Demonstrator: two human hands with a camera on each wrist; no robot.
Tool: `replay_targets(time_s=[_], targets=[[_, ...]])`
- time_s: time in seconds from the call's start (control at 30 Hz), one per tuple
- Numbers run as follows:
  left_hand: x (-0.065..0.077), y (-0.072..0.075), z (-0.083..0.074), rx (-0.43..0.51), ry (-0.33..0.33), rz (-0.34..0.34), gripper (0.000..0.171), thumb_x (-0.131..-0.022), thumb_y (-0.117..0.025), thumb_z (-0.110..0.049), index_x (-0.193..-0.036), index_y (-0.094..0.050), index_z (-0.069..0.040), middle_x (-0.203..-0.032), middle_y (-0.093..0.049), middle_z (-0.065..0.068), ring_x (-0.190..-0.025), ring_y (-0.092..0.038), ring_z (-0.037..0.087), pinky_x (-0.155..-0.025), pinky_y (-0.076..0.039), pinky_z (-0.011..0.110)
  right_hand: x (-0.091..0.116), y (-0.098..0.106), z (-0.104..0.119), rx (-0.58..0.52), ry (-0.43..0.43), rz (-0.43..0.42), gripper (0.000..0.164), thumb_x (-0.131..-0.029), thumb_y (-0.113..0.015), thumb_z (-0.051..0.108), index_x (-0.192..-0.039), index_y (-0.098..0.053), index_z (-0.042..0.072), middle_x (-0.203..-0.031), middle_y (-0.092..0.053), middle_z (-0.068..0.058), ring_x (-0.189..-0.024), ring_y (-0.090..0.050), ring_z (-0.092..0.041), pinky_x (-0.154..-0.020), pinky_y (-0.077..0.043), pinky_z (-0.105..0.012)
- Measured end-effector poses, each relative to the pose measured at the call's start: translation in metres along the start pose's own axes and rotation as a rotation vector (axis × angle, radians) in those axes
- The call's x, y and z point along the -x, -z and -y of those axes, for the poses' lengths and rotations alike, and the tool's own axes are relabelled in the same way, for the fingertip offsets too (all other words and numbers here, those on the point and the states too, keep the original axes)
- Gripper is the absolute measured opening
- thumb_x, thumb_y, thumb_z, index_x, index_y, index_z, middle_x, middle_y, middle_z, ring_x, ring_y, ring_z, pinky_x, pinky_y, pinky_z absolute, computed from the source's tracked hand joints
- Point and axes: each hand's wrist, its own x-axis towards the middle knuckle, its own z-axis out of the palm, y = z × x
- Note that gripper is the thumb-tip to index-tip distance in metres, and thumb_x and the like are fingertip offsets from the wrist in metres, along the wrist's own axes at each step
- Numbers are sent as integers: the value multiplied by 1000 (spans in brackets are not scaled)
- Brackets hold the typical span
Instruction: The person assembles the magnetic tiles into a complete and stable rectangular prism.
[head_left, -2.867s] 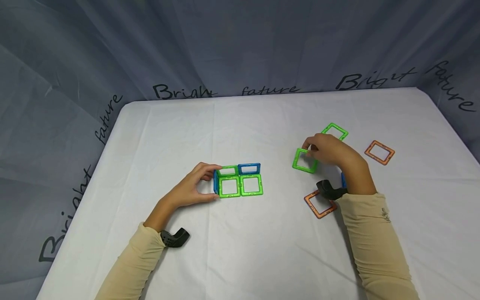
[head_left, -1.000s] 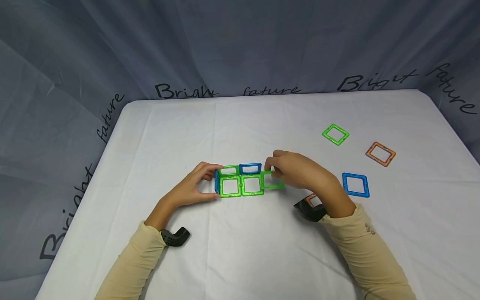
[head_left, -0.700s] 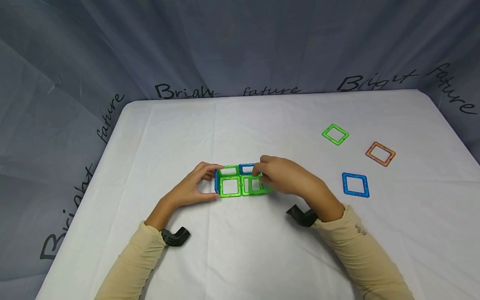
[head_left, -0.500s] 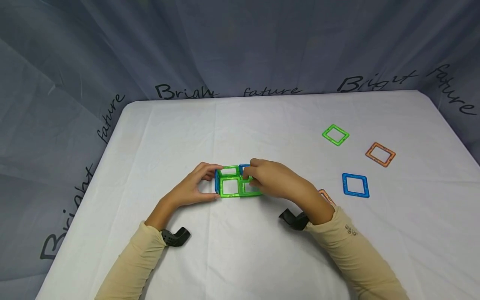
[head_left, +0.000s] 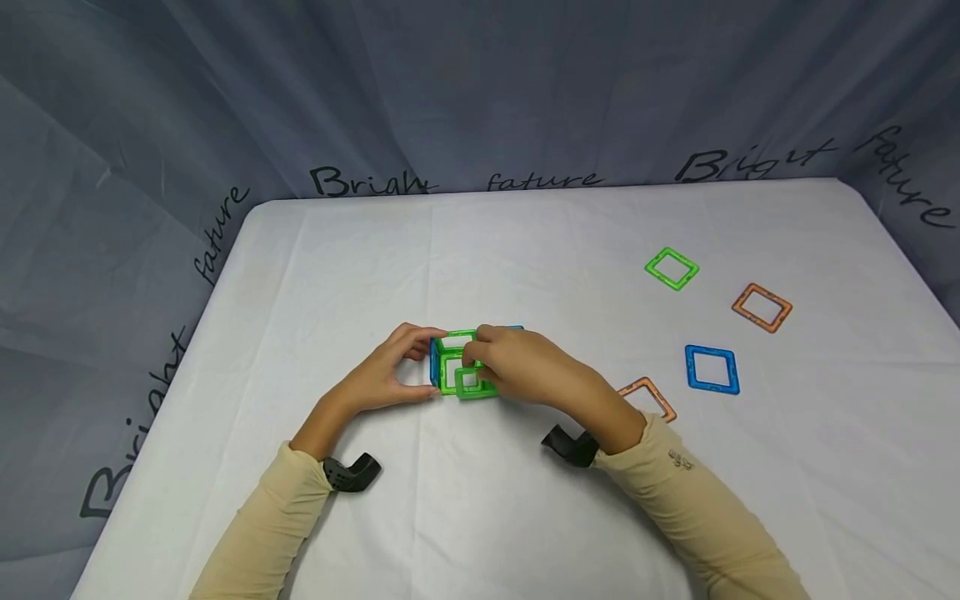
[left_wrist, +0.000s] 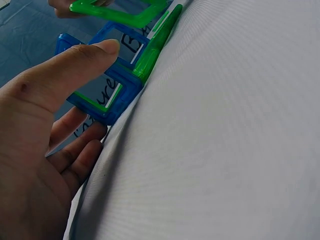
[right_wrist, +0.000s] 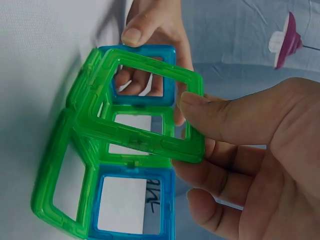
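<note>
In the head view, my left hand (head_left: 382, 375) holds the left end of a small assembly of magnetic square tiles. Its thumb and fingers grip an upright blue tile (left_wrist: 131, 90). Behind stand a green tile (right_wrist: 137, 160) and another blue tile (right_wrist: 168, 205), joined side by side. Two green tiles lie flat in front; the right one (right_wrist: 47, 170) shows in the right wrist view, the left one is partly covered. My right hand (head_left: 525, 362) pinches a loose green tile (right_wrist: 137, 140) by one edge, tilted over the front of the left section.
On the white table (head_left: 337, 267), to the right, lie a green tile (head_left: 662, 278), an orange tile (head_left: 753, 320) and a blue tile (head_left: 712, 387). A second orange tile (head_left: 660, 397) is partly hidden by the right forearm. A grey curtain (head_left: 480, 92) stands behind.
My right hand picked up a green tile on the right and carried it left, across the assembly's right section to the front of its left section. My left hand has stayed in place.
</note>
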Motion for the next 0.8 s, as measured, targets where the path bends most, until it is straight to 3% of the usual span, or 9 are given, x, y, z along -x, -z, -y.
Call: replay_targets(time_s=[0.4, 0.8], targets=[[0, 2, -1, 6, 19, 16, 71, -73, -77, -21, -134, -40, -22, -116, -43, 1, -107, -50, 14, -93, -44, 28, -6, -6, 7, -9, 26, 27, 14, -85, -64, 12, -98, -66, 15, -93, -58, -2, -78, -56, -14, -64, -48, -27], [0, 2, -1, 0, 25, 36, 73, -73, -77, -16, -135, -38, -21, -116, -42, 1, -108, -50, 15, -94, -43, 29, -11, -12, 13, 22, 57, 33, 15, -84, -65, 13, -99, -66, 15, -94, -59, -2, -86, -59, -17, -75, -51, -30]])
